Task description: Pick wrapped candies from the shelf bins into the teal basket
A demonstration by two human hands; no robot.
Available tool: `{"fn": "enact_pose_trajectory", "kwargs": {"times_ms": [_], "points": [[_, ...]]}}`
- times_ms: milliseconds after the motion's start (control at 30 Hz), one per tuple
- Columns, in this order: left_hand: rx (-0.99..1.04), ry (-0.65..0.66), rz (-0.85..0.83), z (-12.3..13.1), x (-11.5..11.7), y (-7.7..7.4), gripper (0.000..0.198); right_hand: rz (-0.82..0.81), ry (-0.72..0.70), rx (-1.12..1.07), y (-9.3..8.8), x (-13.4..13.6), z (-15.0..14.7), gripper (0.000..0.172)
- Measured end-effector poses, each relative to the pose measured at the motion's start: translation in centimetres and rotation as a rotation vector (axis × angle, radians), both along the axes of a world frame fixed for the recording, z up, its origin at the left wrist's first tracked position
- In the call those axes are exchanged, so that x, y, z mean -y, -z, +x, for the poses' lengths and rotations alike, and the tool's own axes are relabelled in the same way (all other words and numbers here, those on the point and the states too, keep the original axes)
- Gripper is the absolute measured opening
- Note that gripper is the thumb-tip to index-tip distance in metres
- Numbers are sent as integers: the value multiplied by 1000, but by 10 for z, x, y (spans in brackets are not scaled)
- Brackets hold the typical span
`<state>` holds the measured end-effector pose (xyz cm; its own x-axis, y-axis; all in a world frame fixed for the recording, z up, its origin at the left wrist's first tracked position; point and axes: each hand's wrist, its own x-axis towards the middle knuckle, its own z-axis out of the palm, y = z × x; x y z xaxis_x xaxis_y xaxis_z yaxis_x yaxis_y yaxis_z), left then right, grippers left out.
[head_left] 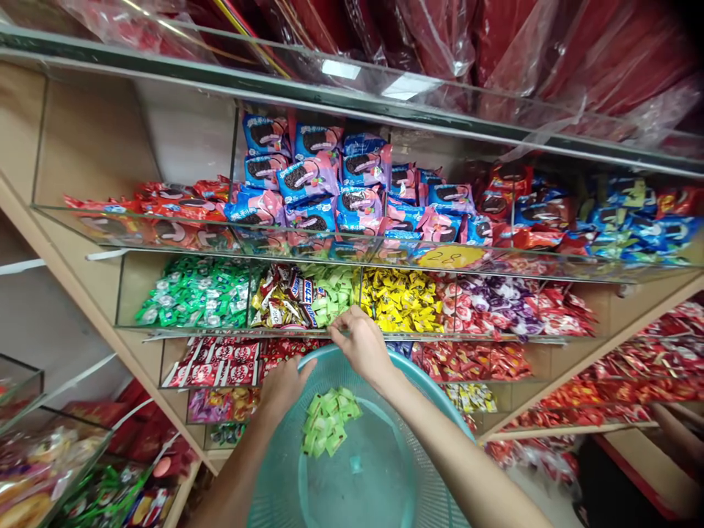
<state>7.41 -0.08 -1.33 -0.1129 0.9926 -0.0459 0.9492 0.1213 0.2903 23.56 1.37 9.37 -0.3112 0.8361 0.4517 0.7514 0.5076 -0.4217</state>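
Note:
A teal plastic basket point(440, 392) is below the shelf front, with a small heap of light green wrapped candies point(330, 422) on its bottom. My left hand point(283, 385) grips the basket's left rim, thumb on the inner side. Just above the far rim is my right hand point(360, 345), fingers drawn together at the glass edge of the compartment of light green candies point(334, 292). Whatever those fingers may pinch is hidden. Brown-wrapped chocolate bars point(291, 286) lie left of the green candies, yellow candies point(401, 301) to their right.
Glass-fronted shelves hold green candies point(198, 293), blue-and-pink cookie packs point(308, 180) and red-and-purple candies point(506, 304). A yellow price tag point(451, 256) hangs on the upper glass edge. Wooden side panels point(99, 323) flank the shelves. Part of another hand point(679, 433) shows at far right.

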Motion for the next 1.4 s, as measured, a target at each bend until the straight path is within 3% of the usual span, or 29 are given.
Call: {"fn": "enact_pose_trajectory", "kwargs": {"times_ms": [333, 667, 800, 933, 1000, 1100, 1267, 1400], "points": [[18, -22, -32, -2, 2, -9, 57, -42, 125, 225, -1, -15, -14, 17], [24, -16, -24, -1, 3, -9, 56, -25, 134, 218, -5, -17, -17, 20], [23, -15, -9, 0, 3, -7, 56, 53, 56, 58, -17, -1, -8, 22], [32, -25, -1, 0, 4, -5, 57, 126, -129, -132, -20, 33, 3, 22], [33, -21, -5, 1, 4, -5, 56, 96, -207, -149, -7, 46, 9, 22], [43, -10, -10, 1, 6, -6, 54, -11, -233, -88, 35, 45, 16, 18], [54, -18, 0, 0, 8, -2, 57, -147, -86, 13, 115, 22, 27, 14], [34, -20, -8, -1, 8, 1, 63, -116, 1, 143, 143, 22, 28, 14]]}}
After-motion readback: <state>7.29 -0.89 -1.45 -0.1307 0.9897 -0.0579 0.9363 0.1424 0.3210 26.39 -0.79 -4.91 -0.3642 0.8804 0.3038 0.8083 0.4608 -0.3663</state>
